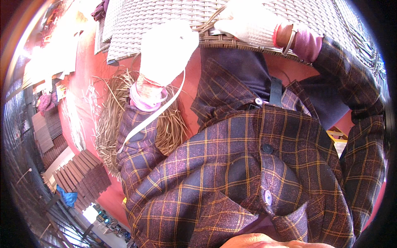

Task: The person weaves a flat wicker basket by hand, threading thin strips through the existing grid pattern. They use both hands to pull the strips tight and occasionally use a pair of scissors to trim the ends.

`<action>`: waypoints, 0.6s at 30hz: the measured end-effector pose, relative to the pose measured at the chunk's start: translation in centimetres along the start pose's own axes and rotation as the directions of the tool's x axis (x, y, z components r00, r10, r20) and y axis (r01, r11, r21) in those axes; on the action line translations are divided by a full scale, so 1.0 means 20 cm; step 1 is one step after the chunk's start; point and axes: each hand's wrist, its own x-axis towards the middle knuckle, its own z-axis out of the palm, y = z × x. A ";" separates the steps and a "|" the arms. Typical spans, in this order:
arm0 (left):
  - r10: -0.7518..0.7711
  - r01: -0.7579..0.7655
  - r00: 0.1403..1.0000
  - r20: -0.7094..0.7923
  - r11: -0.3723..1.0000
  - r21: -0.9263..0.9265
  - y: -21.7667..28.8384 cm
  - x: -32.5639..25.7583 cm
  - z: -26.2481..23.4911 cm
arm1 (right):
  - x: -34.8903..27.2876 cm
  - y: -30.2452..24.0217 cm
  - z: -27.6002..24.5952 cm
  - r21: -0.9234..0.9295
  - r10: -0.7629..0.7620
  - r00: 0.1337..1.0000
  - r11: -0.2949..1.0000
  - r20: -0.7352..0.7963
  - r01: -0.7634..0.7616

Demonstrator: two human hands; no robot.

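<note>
A woven wicker panel [161,12], greyish brown, lies across the top of the view, its bound edge toward me. At that edge my left hand [167,51], in a white knit glove washed out by glare, is closed. A pale flat weaving strip [153,118] trails from it over my sleeve. My right hand [250,27], also gloved in white, lies on the panel's edge from the right. Its fingers are bent together beside some loose brown strands [211,18]; what they pinch is hidden by the glove and the glare.
A bundle of dry brown weaving strands [169,132] lies by my left forearm on the red floor [186,95]. Farther left are stacked brown slatted pieces [80,175] and a blue cloth or bag [67,196]. A yellow box [338,134] shows at my right side.
</note>
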 end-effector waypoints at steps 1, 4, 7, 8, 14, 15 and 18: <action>-0.040 0.042 0.999 0.028 0.998 -0.049 0.00 0.00 0.01 | 0.00 0.00 0.00 -0.024 -0.013 1.000 1.000 -0.018 0.013; 0.112 -0.114 0.993 0.032 0.991 0.073 -0.05 0.02 0.02 | 0.00 0.00 0.01 0.000 -0.025 1.000 1.000 0.005 0.025; 0.151 -0.151 0.984 0.092 0.988 -0.005 -0.12 0.06 0.01 | 0.01 0.00 0.01 -0.010 -0.017 1.000 1.000 0.020 0.017; 0.185 -0.186 0.979 0.092 0.983 0.007 -0.13 0.07 0.02 | 0.01 0.00 0.01 -0.023 -0.023 0.999 0.999 0.029 0.023; 0.237 -0.238 0.971 0.026 0.966 0.098 -0.09 0.10 0.04 | 0.04 -0.01 0.02 -0.094 -0.007 0.998 0.996 0.065 0.013; 0.189 -0.192 0.981 0.033 0.970 0.148 -0.09 0.09 0.04 | 0.05 -0.01 0.01 -0.062 -0.010 0.997 0.998 0.076 0.015; 0.164 -0.168 0.986 0.041 0.974 0.154 -0.09 0.08 0.01 | 0.06 0.01 0.00 0.022 -0.025 0.994 1.000 0.109 0.022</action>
